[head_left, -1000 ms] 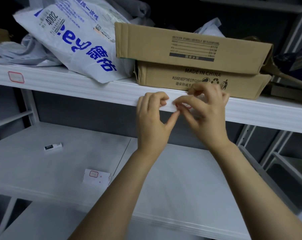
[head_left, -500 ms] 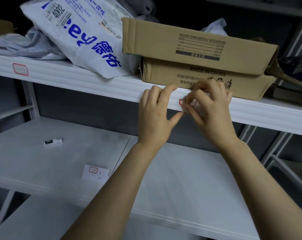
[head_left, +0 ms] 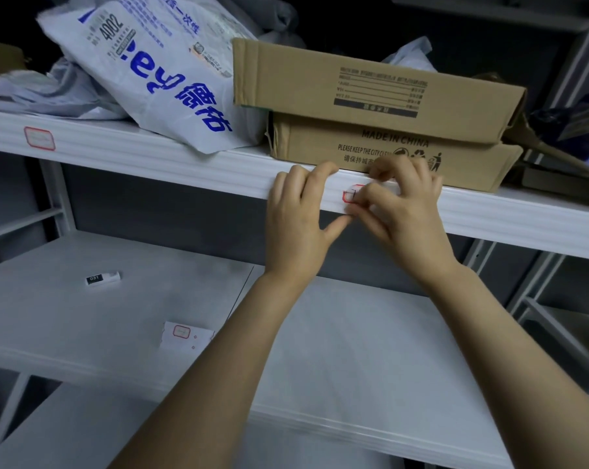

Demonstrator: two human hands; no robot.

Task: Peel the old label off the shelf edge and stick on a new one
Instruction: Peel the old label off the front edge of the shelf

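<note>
Both hands up at the front edge of the upper shelf (head_left: 184, 164). Left hand (head_left: 299, 228): fingers curled over the top lip of the edge, thumb stretched right along the underside, tip meeting the right hand's fingers just below the label; whether it grips anything I cannot tell. Right hand (head_left: 401, 211): fingertips (head_left: 360, 201) bunched together on a red-bordered label (head_left: 348, 195) on the shelf face. Only the label's left end shows; the rest is under the fingers. Pressed flat or lifted, cannot tell.

Count of labels in view: 3 red-bordered.
- 1 under the right hand, on the shelf edge.
- 1 second label (head_left: 39, 138) far left on the same edge, stuck flat, untouched.
- 1 on a white backing sheet (head_left: 186, 336) lying on the lower shelf (head_left: 354, 350), near its front edge, just left of the left forearm. A few small red marks are beside it on the sheet.

Also on the lower shelf: 1 small white tag (head_left: 102, 278) with a black end marked 031, well left of the hands and apart from the sheet.

Upper shelf load: 2 flat cardboard boxes stacked, top box (head_left: 370, 86) on bottom box (head_left: 387, 154), directly behind the hands; the right hand's knuckles overlap the bottom box front. 1 white courier bag (head_left: 157, 72) with blue print leans left of the boxes, its corner overhanging the shelf edge. More grey bags are piled behind; count unclear.
</note>
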